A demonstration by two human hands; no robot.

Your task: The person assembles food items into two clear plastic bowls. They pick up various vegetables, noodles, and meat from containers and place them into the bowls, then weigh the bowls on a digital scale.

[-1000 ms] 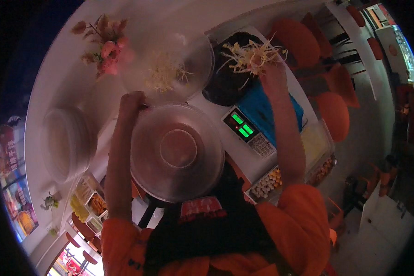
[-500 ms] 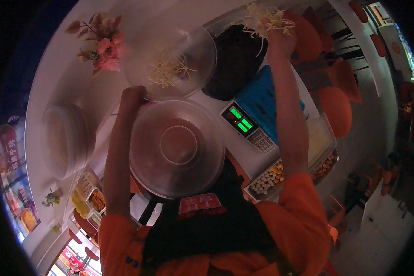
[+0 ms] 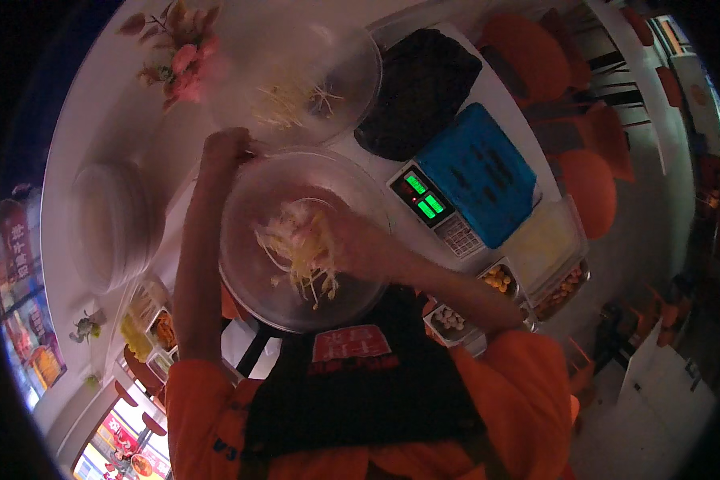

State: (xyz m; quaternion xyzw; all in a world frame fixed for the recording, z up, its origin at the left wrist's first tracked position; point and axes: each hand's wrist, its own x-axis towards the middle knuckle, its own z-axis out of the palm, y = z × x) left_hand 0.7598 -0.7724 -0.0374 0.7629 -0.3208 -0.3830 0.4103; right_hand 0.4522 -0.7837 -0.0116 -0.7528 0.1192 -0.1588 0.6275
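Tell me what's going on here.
A person's right hand has a tangle of pale yellow sprouts in or over a round, clear plastic bowl; blur hides whether its grip is shut. The left hand seems to hold that bowl's edge. More sprouts lie in a second round, clear bowl beyond.

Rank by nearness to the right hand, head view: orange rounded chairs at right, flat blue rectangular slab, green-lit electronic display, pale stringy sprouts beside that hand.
From the right hand:
1. Pale stringy sprouts: beside it, over the translucent bowl.
2. Green-lit display: right of the bowl.
3. Blue rectangular slab: right of the display.
4. Orange rounded chairs: farthest right.
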